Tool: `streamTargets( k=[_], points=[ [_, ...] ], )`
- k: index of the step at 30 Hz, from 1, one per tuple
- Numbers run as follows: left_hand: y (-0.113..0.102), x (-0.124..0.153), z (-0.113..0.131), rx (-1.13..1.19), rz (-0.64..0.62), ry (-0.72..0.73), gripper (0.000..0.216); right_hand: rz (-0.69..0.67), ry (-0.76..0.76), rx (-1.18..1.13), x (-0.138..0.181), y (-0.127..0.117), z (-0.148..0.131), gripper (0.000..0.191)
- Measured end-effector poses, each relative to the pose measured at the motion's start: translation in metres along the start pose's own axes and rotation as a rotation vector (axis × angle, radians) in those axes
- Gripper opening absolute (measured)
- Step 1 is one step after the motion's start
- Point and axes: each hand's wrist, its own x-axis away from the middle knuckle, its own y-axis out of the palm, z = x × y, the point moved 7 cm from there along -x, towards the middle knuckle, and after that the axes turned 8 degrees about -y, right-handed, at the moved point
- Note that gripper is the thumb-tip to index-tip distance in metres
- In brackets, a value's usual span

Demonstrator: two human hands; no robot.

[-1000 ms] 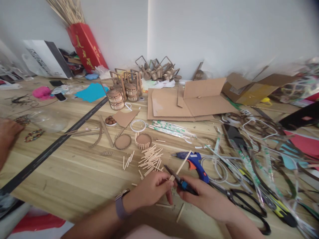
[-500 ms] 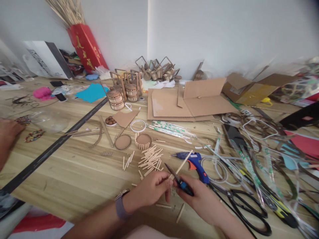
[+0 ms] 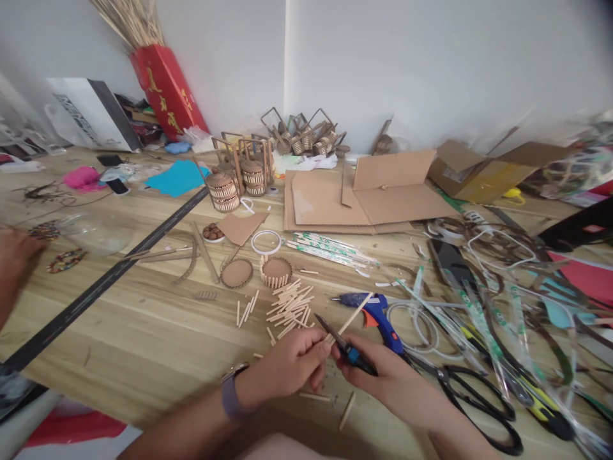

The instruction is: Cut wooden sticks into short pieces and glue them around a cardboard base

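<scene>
"What is held near the table's (image 3: 158, 345) near edge?"

"A slim, pale wooden stick (image 3: 355, 315) is pinched between the thumb and fingers of the left hand (image 3: 290, 364), angled up toward the right. Dark-bladed cutters with black-and-blue handles (image 3: 357, 359) are gripped in the right hand (image 3: 395, 383), the blades crossed with the stick; whether they are closed cannot be told."

"Is anything in the way?"

"The stick's lower end is covered by the left fingers. Large black-handled scissors (image 3: 441, 374) are placed beside the right forearm, toward the table's near right corner. Just beyond the right hand, a blue plastic glue gun with an orange trigger (image 3: 383, 313) is partly crossed by the stick. Beyond the left hand, short pale sticks (image 3: 290, 303) are heaped."

"And farther off?"

"A round cardboard base partly ringed with upright sticks (image 3: 276, 275) is set behind the heap. Another person's hand (image 3: 19, 255) is seen at the table's left edge. Flattened brown cardboard (image 3: 330, 201) is laid farther back, and small handled baskets (image 3: 306, 137) are piled at the far edge."
</scene>
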Motion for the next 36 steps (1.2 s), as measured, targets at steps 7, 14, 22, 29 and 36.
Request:
streamTargets(
  k=[7, 14, 22, 29, 36],
  points=[
    [0.007, -0.008, -0.009, 0.305, -0.109, -0.02, 0.058, 0.015, 0.019, -0.004, 0.0, 0.001, -0.001, 0.012],
    [0.007, -0.006, -0.009, 0.294, -0.11, 0.021, 0.055, 0.091, 0.006, 0.064, 0.0, 0.002, -0.006, 0.009],
    [-0.004, -0.003, -0.003, 0.07, 0.021, 0.072, 0.051, 0.111, -0.002, 0.068, -0.002, 0.001, -0.005, 0.011],
    [-0.014, 0.006, 0.013, -0.346, 0.305, 0.154, 0.031, 0.109, 0.045, 0.014, -0.004, 0.003, -0.004, 0.021],
    [-0.011, 0.009, 0.017, -0.475, 0.345, 0.193, 0.03, 0.146, 0.029, 0.097, -0.002, 0.004, -0.003, 0.016]
  ],
)
